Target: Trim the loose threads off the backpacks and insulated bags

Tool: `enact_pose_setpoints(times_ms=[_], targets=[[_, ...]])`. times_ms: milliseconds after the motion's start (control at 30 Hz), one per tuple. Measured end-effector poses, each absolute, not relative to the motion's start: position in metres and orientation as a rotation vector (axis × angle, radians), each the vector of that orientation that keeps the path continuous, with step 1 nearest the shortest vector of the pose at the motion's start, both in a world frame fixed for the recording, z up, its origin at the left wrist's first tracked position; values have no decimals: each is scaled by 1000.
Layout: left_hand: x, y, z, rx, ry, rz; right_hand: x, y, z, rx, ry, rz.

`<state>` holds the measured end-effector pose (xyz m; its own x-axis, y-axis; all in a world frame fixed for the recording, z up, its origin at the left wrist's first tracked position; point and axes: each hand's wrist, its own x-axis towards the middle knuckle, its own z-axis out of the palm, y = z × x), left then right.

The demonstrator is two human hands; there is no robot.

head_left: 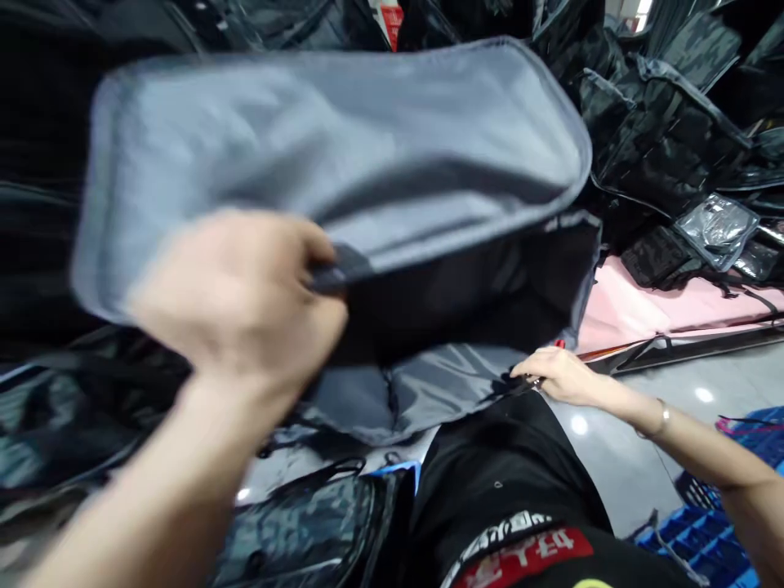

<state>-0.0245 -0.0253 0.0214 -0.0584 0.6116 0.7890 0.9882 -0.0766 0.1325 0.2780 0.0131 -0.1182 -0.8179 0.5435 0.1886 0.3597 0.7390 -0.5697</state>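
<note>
A large bag with a grey lining lies open in front of me, its lid flap raised. My left hand, smeared by motion, is closed around the near edge of that flap. Below the flap, the bag's dark inside shows. At the right end of the front rim, my right hand has its fingers closed on the bag's edge. A small metallic glint and a red bit show by those fingers; I cannot make out what they are.
Dark camouflage bags are piled behind and to the right, and another lies below left. A pink sheet-like surface bears clear plastic packets. Blue plastic crates stand on the pale floor at lower right.
</note>
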Motion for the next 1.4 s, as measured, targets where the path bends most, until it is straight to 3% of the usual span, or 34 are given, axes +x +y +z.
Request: enact_pose_setpoints(times_ms=[67, 267, 667, 900, 1000, 1100, 1267, 1400], targets=[[-11, -31, -25, -1773, -1619, -747, 269, 11, -139, -717, -2363, 869], [11, -61, -145, -1915, -1744, -638, 239, -20, -174, -1098, -1589, 1265], [18, -78, -158, -1968, -1830, -786, 207, -27, -202, -1194, -986, 1522], [49, -109, -155, -1941, -2305, -1781, 202, -27, -196, -999, -835, 1666], [59, -111, -166, -1590, -2842, -2217, 202, -27, -194, -985, -862, 1653], [64, -103, -174, -1088, -3069, -2668, 203, -27, -193, -986, -904, 1640], [71, -89, -164, -583, -2943, -3075, 203, -26, -190, -1011, -936, 1634], [73, -81, -157, -443, -2894, -3162, 202, -24, -190, -1066, -931, 1627]])
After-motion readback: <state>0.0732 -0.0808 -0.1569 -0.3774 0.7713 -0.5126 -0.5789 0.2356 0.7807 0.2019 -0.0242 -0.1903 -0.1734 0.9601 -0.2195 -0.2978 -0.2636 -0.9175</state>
